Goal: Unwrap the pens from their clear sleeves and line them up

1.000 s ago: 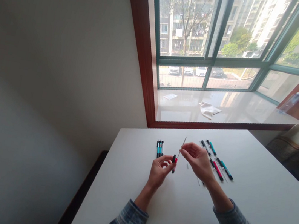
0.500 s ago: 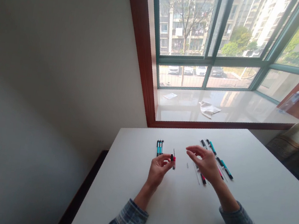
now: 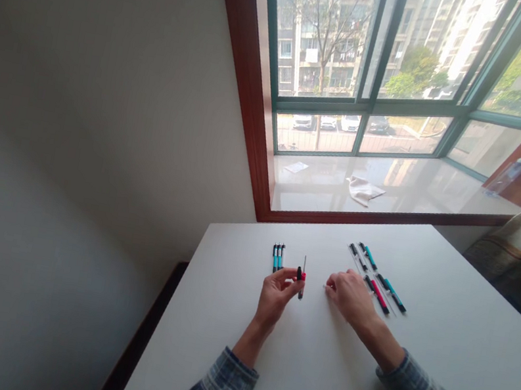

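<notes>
My left hand (image 3: 277, 296) is closed, pinching parts of a black and red pen (image 3: 301, 286) above the table, with a thin refill (image 3: 305, 264) sticking up. My right hand (image 3: 348, 295) is low over the tabletop, thumb and fingertips pinched together on a small pale piece (image 3: 324, 287), whose end just shows; its kind is too small to make out. Beyond my left hand lie several teal and black pens (image 3: 278, 256) side by side, partly covered by the fingers. Right of my right hand are a red pen barrel (image 3: 379, 296) and a teal pen barrel (image 3: 394, 294).
More pen parts, including a teal barrel (image 3: 371, 257) and a black piece with a thin rod (image 3: 355, 251), lie toward the back right of the white table (image 3: 310, 376). Behind the table, a window sill holds a white cloth (image 3: 364, 191). A wall (image 3: 96, 161) stands to the left.
My right hand has come down to the table, and its fingers have closed on the small pale piece there. The pen parts in my left hand have tilted slightly more upright.
</notes>
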A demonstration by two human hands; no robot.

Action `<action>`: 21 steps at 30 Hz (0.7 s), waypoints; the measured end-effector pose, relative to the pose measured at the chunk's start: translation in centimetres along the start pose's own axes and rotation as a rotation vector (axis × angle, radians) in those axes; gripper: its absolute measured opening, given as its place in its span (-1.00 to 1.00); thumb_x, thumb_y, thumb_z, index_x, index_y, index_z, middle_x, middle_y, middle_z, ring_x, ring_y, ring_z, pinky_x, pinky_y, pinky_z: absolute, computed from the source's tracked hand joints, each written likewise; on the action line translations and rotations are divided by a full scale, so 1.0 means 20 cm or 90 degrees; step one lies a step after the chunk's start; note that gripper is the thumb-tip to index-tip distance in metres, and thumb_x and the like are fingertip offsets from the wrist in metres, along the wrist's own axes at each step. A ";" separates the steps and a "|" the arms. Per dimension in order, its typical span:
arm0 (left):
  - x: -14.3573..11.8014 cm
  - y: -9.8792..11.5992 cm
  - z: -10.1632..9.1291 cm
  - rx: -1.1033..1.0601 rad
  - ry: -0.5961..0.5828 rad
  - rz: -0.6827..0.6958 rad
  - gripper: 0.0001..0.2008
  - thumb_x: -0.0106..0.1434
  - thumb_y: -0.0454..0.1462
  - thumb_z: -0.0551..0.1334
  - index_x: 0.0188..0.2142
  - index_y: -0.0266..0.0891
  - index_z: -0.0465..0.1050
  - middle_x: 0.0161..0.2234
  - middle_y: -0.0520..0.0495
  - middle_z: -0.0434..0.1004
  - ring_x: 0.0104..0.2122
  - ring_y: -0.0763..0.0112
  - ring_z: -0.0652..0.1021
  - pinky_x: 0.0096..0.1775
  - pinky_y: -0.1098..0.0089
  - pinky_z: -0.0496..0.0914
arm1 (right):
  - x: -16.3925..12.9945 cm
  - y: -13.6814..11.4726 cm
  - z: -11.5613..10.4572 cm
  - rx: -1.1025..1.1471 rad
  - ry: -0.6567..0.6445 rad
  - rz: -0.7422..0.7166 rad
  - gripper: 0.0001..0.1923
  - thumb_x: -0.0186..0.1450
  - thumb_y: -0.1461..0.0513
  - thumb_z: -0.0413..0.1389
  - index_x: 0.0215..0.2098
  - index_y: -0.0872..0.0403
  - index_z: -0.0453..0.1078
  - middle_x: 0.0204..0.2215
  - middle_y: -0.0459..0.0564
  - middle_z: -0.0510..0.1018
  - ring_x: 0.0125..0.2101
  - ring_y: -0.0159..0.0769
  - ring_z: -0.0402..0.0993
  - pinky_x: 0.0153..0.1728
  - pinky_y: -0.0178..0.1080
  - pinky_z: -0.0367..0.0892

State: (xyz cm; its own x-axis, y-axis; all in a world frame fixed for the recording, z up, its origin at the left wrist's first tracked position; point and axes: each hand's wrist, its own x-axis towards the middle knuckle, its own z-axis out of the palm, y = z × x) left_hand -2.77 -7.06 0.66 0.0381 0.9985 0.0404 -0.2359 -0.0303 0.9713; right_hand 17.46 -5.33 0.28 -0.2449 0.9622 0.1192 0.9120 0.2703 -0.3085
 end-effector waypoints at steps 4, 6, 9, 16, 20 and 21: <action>0.00 0.00 0.00 0.032 -0.011 -0.002 -0.68 0.08 -0.13 0.51 -0.23 -0.29 0.66 -0.29 -0.12 0.62 -0.33 0.34 0.53 -0.28 0.36 0.46 | 0.04 -0.01 -0.01 0.045 0.011 -0.043 -0.85 0.31 0.32 0.16 -0.37 0.09 0.59 -0.39 0.12 0.66 -0.24 -0.06 0.49 -0.21 -0.16 0.30; 0.00 0.01 0.00 0.048 -0.025 -0.015 -0.69 0.10 -0.13 0.50 -0.22 -0.28 0.67 -0.27 -0.14 0.64 -0.31 0.32 0.55 -0.26 0.36 0.46 | 0.08 0.01 -0.05 0.123 0.027 -0.050 -0.88 0.29 0.29 0.18 -0.34 0.08 0.58 -0.37 0.07 0.66 -0.24 -0.10 0.50 -0.20 -0.18 0.31; 0.00 0.01 0.01 0.060 -0.038 -0.044 -0.68 0.10 -0.13 0.49 -0.20 -0.26 0.68 -0.25 -0.16 0.67 -0.29 0.28 0.58 -0.20 0.34 0.46 | 0.15 0.04 -0.10 0.327 0.030 -0.038 -0.83 0.30 0.15 0.20 -0.34 0.06 0.57 -0.41 -0.02 0.63 -0.34 -0.20 0.50 -0.27 -0.21 0.32; 0.01 -0.02 0.01 0.070 -0.078 -0.106 -0.66 0.06 -0.14 0.52 -0.21 -0.29 0.67 -0.28 -0.17 0.69 -0.32 0.27 0.61 -0.21 0.33 0.45 | 0.24 0.14 -0.02 0.795 0.113 0.088 -0.56 0.19 -0.04 0.32 -0.11 0.07 0.55 -0.22 0.01 0.62 -0.25 -0.26 0.50 -0.16 -0.19 0.38; 0.03 -0.04 0.01 0.083 -0.099 -0.118 -0.66 0.06 -0.14 0.52 -0.21 -0.29 0.67 -0.28 -0.18 0.69 -0.31 0.27 0.61 -0.23 0.34 0.45 | 0.24 0.17 0.02 0.924 0.081 0.152 -0.50 0.16 -0.04 0.35 -0.04 0.06 0.56 -0.26 -0.02 0.58 -0.27 -0.30 0.47 -0.09 -0.17 0.38; 0.03 -0.04 0.01 0.086 -0.102 -0.117 -0.66 0.05 -0.14 0.52 -0.22 -0.29 0.67 -0.28 -0.18 0.69 -0.32 0.27 0.61 -0.24 0.34 0.46 | 0.24 0.17 0.02 0.951 0.076 0.155 -0.52 0.15 -0.03 0.36 -0.06 0.05 0.56 -0.27 -0.03 0.57 -0.28 -0.31 0.46 -0.08 -0.17 0.38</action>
State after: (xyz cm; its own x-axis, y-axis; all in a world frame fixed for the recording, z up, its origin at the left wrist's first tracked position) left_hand -2.31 -6.40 -0.02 0.2241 0.9680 -0.1131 -0.0794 0.1338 0.9878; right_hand 19.19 0.29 -0.53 -0.0481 0.9986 -0.0240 -0.2524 -0.0354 -0.9670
